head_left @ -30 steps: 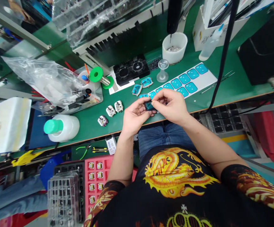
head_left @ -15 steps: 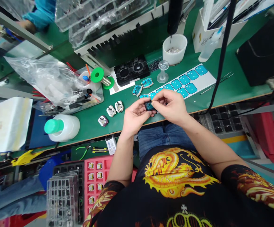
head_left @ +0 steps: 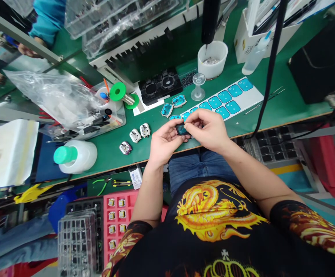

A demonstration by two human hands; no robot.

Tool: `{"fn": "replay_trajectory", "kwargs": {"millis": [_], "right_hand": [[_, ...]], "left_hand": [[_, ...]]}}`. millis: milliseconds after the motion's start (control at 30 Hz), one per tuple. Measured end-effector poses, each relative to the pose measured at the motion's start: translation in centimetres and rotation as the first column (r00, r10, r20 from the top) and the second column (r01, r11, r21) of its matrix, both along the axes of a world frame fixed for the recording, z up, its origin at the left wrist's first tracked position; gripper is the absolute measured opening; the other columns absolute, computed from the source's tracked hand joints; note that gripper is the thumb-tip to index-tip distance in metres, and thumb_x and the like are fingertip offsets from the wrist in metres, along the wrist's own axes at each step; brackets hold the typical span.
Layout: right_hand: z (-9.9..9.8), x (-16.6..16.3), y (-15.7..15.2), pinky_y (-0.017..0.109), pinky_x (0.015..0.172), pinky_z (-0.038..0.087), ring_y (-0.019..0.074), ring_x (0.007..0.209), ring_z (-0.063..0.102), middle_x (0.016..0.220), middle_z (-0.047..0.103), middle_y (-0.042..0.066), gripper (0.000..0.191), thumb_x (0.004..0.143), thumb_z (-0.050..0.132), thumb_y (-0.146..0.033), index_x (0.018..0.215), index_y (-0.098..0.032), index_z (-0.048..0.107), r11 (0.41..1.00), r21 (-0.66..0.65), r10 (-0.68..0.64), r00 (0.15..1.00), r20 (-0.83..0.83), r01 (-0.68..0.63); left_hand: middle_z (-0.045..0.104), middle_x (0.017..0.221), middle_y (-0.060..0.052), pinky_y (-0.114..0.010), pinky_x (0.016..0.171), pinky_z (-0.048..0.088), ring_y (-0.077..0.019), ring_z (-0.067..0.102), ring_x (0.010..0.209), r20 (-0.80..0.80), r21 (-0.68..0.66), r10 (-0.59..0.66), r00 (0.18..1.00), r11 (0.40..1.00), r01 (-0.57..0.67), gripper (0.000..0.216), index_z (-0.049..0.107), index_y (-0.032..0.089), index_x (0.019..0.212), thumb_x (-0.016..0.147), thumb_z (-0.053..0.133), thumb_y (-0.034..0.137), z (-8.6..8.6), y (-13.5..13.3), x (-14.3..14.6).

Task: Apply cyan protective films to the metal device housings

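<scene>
My left hand (head_left: 164, 143) and my right hand (head_left: 209, 128) meet over the near edge of the green bench (head_left: 109, 144). Both pinch a small black part with a teal face (head_left: 181, 129) between their fingertips. Just beyond them lies a white sheet of teal stickers (head_left: 228, 100). Two teal-faced parts (head_left: 173, 105) rest on the bench behind my hands. To the left, three small white and silver parts (head_left: 135, 135) lie in a row.
A black fixture (head_left: 159, 84), a clear spool (head_left: 198, 85) and a white cup of screws (head_left: 212, 58) stand behind. At left are a white bottle with green cap (head_left: 75, 155), a plastic bag (head_left: 54, 96) and a tool tray. A black cable (head_left: 267, 73) hangs at right. Another person's arm in a blue sleeve (head_left: 44, 19) is far left.
My hands stay in place on the small part, with only slight finger shifts. The blue-sleeved arm at the far left has come further into view.
</scene>
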State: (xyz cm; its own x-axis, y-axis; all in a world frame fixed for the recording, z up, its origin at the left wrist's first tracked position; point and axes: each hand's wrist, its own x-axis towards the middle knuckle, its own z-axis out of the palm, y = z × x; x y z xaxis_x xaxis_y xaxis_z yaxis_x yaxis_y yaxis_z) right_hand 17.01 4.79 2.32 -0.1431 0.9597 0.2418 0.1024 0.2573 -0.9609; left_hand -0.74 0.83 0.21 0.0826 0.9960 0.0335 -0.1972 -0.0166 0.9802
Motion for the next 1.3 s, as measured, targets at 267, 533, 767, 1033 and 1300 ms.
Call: {"fn": "replay_trajectory", "kwargs": {"millis": [267,533,767,1033,1300], "right_hand": [[0.04,0.07,-0.02,0.027,0.060,0.050,0.0122,0.066,0.061,0.082,0.075,0.000,0.003,0.083,0.072,-0.020,0.083,-0.022,0.075,1.000,0.003,-0.002,1.000,0.029,0.001],[0.10,0.10,-0.04,0.027,0.060,0.049,0.0119,0.066,0.061,0.084,0.076,0.000,0.005,0.084,0.072,-0.018,0.082,-0.021,0.074,1.000,0.026,0.004,0.999,0.034,-0.005],[0.15,0.09,-0.07,0.027,0.060,0.049,0.0123,0.066,0.060,0.083,0.075,0.000,0.004,0.084,0.071,-0.019,0.082,-0.022,0.074,1.000,0.029,-0.005,0.998,0.057,0.003],[0.23,0.08,-0.11,0.028,0.061,0.049,0.0128,0.067,0.061,0.083,0.075,0.000,0.006,0.085,0.071,-0.018,0.082,-0.022,0.074,0.999,0.054,-0.007,0.997,0.081,0.002],[0.11,0.11,-0.09,0.029,0.063,0.049,0.0134,0.068,0.061,0.085,0.076,0.000,0.006,0.086,0.071,-0.018,0.082,-0.022,0.074,0.998,0.069,-0.007,0.996,0.094,0.000]], "left_hand": [[0.083,0.110,-0.004,-0.031,0.083,0.072,-0.0173,0.083,0.089,-0.016,0.007,-0.002,1.000,1.000,0.002,0.049,0.078,0.023,0.131,0.084,0.090,0.013,-0.06,-0.04,-0.03],[0.083,0.108,-0.003,-0.030,0.084,0.072,-0.0164,0.083,0.088,0.003,0.002,-0.008,1.000,1.000,0.008,0.048,0.078,0.024,0.130,0.084,0.089,0.012,-0.05,-0.04,-0.06],[0.082,0.111,-0.004,-0.033,0.086,0.072,-0.0168,0.083,0.090,-0.012,0.008,-0.011,1.000,1.000,0.011,0.049,0.077,0.024,0.132,0.085,0.090,0.014,-0.35,-0.06,-0.19],[0.082,0.111,-0.004,-0.032,0.087,0.072,-0.0158,0.082,0.089,0.000,-0.005,-0.010,1.000,1.000,0.011,0.048,0.078,0.024,0.131,0.085,0.090,0.015,-0.14,-0.10,-0.11],[0.083,0.111,-0.005,-0.033,0.087,0.073,-0.0171,0.083,0.090,0.004,-0.027,0.009,1.000,1.000,-0.009,0.049,0.079,0.022,0.129,0.082,0.092,0.016,-0.07,-0.10,-0.03]]}}
